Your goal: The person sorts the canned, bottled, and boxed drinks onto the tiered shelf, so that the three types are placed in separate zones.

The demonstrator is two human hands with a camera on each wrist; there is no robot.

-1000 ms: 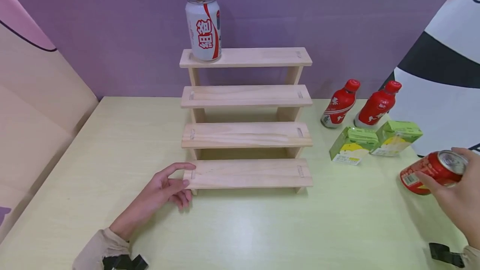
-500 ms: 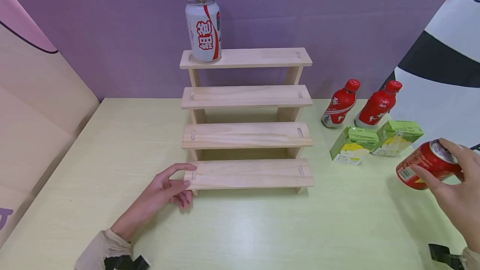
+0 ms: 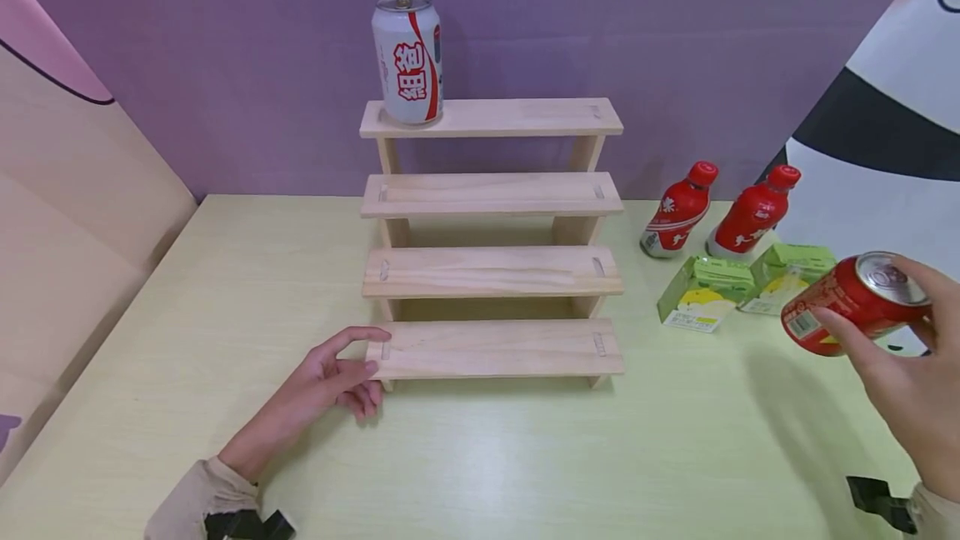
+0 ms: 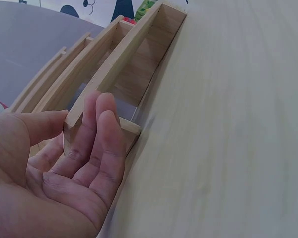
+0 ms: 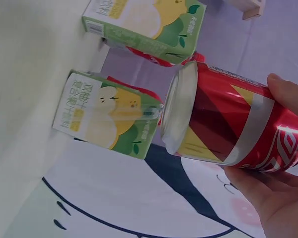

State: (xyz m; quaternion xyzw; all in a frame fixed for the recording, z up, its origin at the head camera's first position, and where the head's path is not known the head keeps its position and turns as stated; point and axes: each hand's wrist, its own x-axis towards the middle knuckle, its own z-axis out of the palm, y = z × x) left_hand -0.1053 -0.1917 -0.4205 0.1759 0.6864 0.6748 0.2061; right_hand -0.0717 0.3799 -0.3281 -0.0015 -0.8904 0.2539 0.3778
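Pinching the wooden rack [image 3: 492,272] by its lowest left end, thumb and fingers of the left hand [image 3: 330,377] closed to the edge's thickness. Showing a white can [image 3: 408,65] upright on the rack's top left, then red bottles [image 3: 677,211] and green cartons [image 3: 707,294] right of the rack. Gripping a red can [image 3: 847,307], tilted, off the table [image 3: 495,457], farther right of the rack, in the right hand [image 3: 911,365], spread can-wide.

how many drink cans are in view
2: a white metal can at the left end of the pale wooden top shelf, and a red metal can in the right hand.
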